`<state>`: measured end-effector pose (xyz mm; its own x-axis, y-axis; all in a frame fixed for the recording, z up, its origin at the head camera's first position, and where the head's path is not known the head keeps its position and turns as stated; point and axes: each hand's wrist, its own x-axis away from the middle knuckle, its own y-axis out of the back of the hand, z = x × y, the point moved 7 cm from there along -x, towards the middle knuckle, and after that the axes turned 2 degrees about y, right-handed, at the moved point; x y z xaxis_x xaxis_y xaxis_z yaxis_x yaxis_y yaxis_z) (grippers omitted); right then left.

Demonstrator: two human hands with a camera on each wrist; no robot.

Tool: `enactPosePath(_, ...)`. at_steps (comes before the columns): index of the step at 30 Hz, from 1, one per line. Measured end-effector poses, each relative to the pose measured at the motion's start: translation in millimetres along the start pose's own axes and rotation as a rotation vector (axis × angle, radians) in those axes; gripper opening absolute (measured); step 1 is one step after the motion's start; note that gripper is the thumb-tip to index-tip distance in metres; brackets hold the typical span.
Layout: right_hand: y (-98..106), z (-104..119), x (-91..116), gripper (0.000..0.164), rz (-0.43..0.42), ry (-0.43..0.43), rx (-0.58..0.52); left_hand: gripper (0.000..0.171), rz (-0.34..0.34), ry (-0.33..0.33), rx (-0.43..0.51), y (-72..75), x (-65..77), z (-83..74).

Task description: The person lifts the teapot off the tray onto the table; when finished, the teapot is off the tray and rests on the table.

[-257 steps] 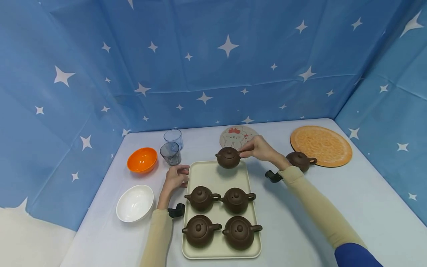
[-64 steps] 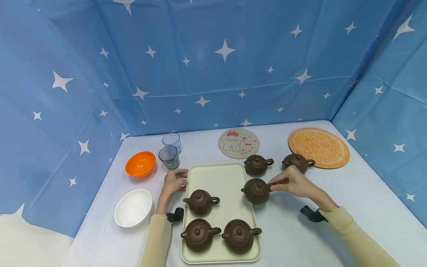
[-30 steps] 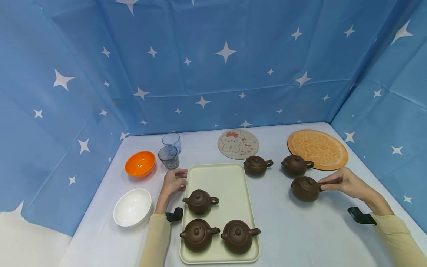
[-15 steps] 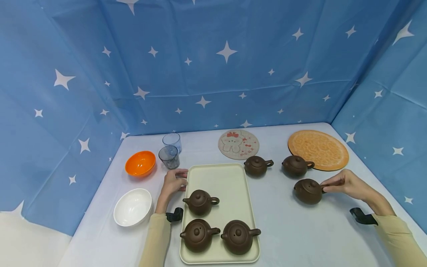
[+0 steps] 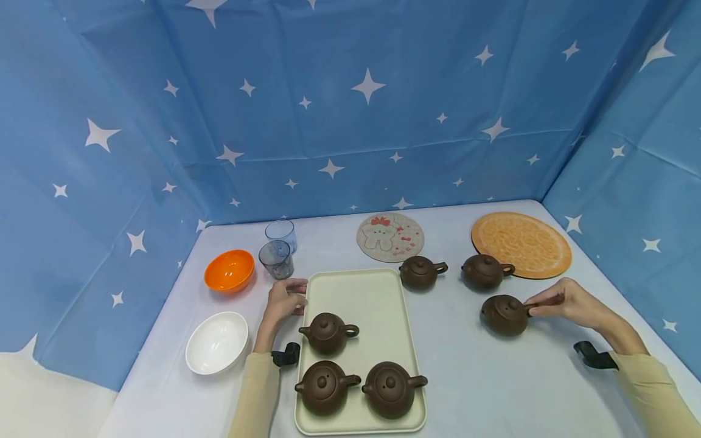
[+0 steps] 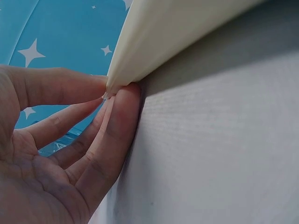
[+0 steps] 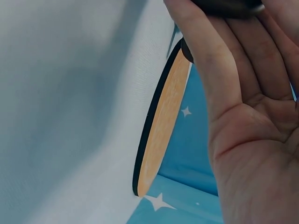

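Note:
A brown teapot (image 5: 504, 316) is at the right of the table, and my right hand (image 5: 575, 306) pinches its handle. In the right wrist view only a dark piece of that handle (image 7: 229, 6) shows between the fingers. My left hand (image 5: 281, 304) grips the left rim of a cream tray (image 5: 356, 291), with thumb and fingertips meeting on the edge in the left wrist view. On the tray sit three more teapots: one at middle left (image 5: 327, 334), two in the near row (image 5: 324, 389). Two others, a teapot (image 5: 419, 274) by the tray's far right corner and a teapot (image 5: 484, 272) farther right, stand on the table.
An orange bowl (image 5: 230, 271), a white bowl (image 5: 216, 344) and two glasses (image 5: 276, 260) stand left of the tray. Behind lie a round rabbit mat (image 5: 390, 237) and an orange round board (image 5: 521, 245). A starry blue curtain (image 5: 328, 121) closes the back and sides.
The teapot earlier held over the tray's far end now stands beside its right corner. My right hand has carried another from the tray's middle right over to the right. My left hand stays put.

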<state>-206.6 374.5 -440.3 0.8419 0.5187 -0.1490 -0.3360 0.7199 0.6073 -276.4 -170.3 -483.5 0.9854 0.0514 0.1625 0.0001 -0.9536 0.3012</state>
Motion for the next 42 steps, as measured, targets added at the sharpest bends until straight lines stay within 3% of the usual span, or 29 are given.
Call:
enactPosePath(14, 1.4, 6.8, -2.4, 0.019, 0.019, -0.001, -0.004, 0.049, -0.003, -0.003, -0.007, 0.9, 1.2, -0.8)
enactPosePath(28, -1.1, 34.7, -33.2, 0.022, -0.146, -0.065, 0.060, 0.049, -0.007, 0.002, -0.011, 0.0, 1.3, -0.9)
enactPosePath(34, -22.8, 54.7, -56.9, 0.021, -0.161, -0.075, 0.090, 0.048, -0.004, 0.017, -0.005, -0.6, 0.4, 0.5)
enactPosePath(42, -76.9, 81.5, -100.4, 0.023, -0.040, 0.076, -0.016, 0.050, -0.003, 0.005, -0.004, 0.7, 0.6, -0.1)
